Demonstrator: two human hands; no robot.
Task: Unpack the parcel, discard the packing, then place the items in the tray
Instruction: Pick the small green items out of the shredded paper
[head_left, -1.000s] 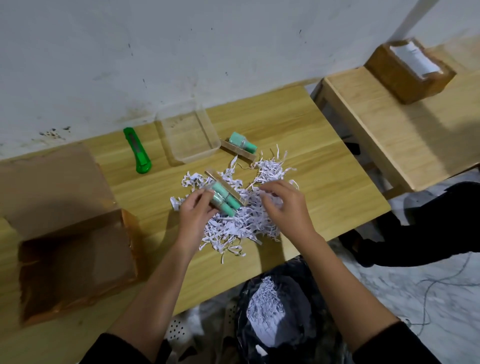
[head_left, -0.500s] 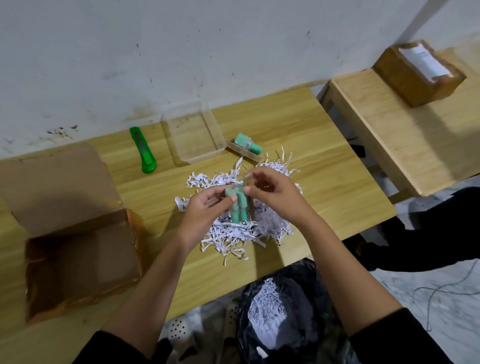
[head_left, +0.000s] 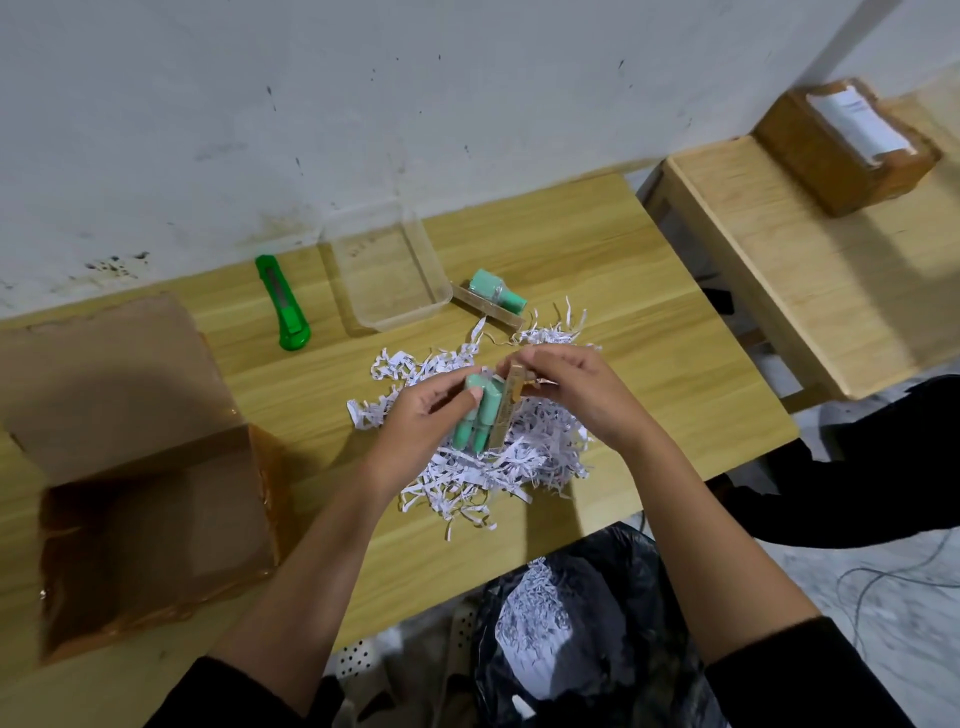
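Since a second ago, the green bottle pack has been lifted off the shredded paper and is gripped by the left hand and right hand. The tray, farther back, is empty, as is the cardboard box, left.

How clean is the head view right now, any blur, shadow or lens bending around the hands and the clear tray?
Head view: wide-angle bending bows the light wooden table edges; the left hand and right hand look slightly soft on the mint-green bottle pack; the clear plastic tray reads faintly, without strong glare; the open brown cardboard box is dark inside.
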